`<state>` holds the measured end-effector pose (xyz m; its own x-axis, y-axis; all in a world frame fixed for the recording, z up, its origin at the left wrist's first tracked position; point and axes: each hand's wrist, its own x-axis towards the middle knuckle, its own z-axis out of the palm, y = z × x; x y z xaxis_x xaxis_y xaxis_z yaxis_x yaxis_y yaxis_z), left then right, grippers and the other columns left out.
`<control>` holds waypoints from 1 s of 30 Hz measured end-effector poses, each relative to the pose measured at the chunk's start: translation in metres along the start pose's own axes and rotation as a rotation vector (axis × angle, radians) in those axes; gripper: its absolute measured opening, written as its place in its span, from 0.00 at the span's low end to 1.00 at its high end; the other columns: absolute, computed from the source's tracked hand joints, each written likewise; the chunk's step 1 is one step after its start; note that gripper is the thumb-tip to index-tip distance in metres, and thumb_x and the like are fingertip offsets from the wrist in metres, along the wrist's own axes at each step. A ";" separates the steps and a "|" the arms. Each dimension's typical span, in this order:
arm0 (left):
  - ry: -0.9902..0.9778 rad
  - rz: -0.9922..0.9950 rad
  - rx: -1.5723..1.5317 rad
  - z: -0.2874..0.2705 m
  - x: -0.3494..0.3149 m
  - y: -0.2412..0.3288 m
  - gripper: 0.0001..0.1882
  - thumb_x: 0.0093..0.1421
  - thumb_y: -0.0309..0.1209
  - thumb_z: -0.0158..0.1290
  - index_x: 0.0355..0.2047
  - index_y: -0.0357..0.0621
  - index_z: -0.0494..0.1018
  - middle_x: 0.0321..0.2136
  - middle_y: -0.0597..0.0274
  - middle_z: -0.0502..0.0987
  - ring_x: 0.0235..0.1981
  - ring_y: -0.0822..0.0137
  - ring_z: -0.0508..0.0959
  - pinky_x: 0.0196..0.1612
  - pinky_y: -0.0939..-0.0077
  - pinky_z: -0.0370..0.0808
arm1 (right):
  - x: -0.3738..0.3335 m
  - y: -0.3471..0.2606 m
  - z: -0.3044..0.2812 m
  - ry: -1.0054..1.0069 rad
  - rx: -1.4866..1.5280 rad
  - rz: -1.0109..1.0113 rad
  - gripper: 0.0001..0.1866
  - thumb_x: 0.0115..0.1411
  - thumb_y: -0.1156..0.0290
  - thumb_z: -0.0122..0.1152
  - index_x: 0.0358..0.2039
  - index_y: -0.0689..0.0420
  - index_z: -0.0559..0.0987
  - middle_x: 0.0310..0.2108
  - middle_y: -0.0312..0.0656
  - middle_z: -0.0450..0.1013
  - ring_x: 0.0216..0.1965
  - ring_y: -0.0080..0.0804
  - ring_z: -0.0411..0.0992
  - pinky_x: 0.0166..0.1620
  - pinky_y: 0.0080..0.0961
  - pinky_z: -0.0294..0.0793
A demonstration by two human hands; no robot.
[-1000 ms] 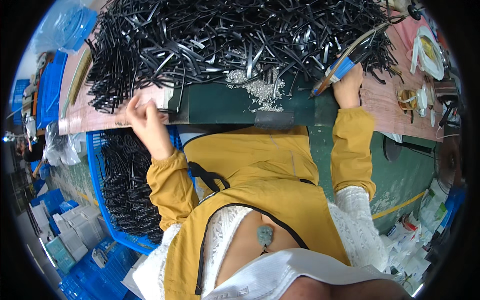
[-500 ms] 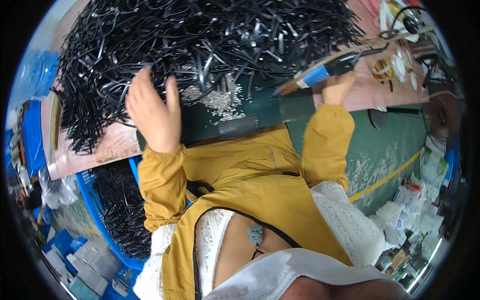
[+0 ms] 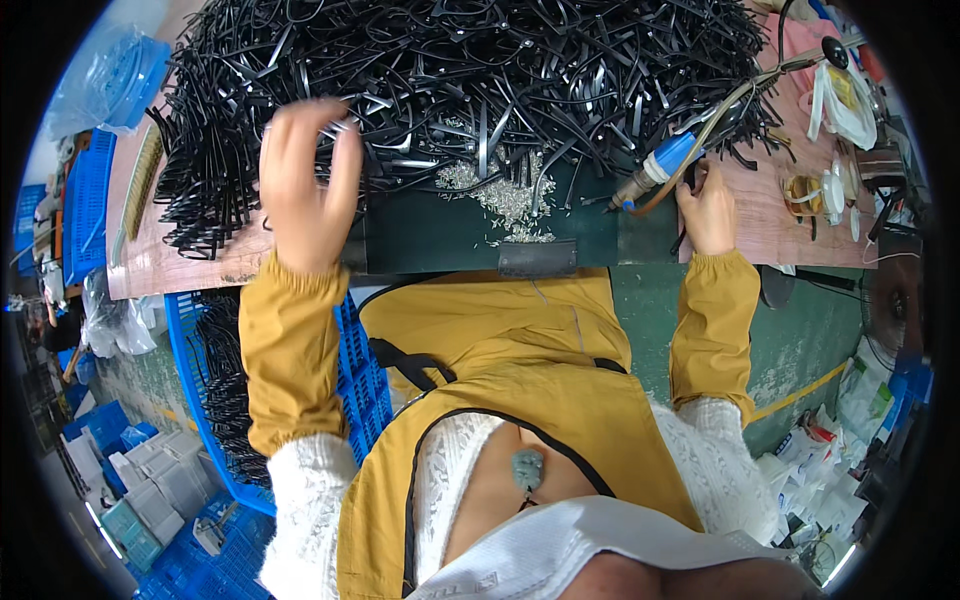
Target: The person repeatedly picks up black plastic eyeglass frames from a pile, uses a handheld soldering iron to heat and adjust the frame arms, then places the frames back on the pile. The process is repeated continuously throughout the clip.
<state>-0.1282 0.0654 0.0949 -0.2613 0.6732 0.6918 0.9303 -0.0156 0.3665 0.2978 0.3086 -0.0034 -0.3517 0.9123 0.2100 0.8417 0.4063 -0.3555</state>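
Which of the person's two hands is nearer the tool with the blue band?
The right hand, close by the blue-banded tool; the left hand, fingers apart, is much farther off, toward the left end of the green mat.

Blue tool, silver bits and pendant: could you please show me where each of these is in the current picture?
Blue tool (image 3: 675, 155): head view, on its blue body.
Silver bits (image 3: 512, 200): head view, middle of the heap.
Pendant (image 3: 528, 468): head view, middle of its green face.
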 end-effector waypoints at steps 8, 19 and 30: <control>-0.595 -0.387 0.303 0.157 0.148 -0.023 0.30 0.64 0.53 0.55 0.54 0.40 0.79 0.48 0.39 0.81 0.52 0.42 0.80 0.56 0.56 0.75 | -0.030 -0.015 -0.020 0.024 1.183 0.320 0.29 0.61 0.77 0.58 0.64 0.63 0.68 0.29 0.36 0.75 0.24 0.17 0.68 0.25 0.16 0.65; -0.332 -0.170 0.353 0.063 0.214 -0.027 0.15 0.52 0.39 0.69 0.28 0.37 0.84 0.23 0.45 0.82 0.26 0.52 0.84 0.36 0.58 0.80 | -0.068 -0.055 -0.044 0.466 1.537 -0.216 0.17 0.70 0.78 0.53 0.58 0.67 0.73 0.35 0.38 0.69 0.38 0.31 0.69 0.44 0.30 0.72; -0.524 -0.168 -0.010 0.060 0.218 -0.012 0.13 0.64 0.33 0.59 0.35 0.33 0.82 0.22 0.53 0.82 0.20 0.64 0.82 0.28 0.67 0.80 | -0.103 -0.164 0.024 -0.236 1.328 0.052 0.10 0.69 0.77 0.58 0.45 0.69 0.82 0.25 0.35 0.73 0.24 0.17 0.67 0.28 0.16 0.64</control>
<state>-0.1804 0.2562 0.2042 -0.2404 0.9450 0.2218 0.8838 0.1186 0.4526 0.1861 0.1495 0.0114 -0.5061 0.8605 0.0573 -0.1261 -0.0081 -0.9920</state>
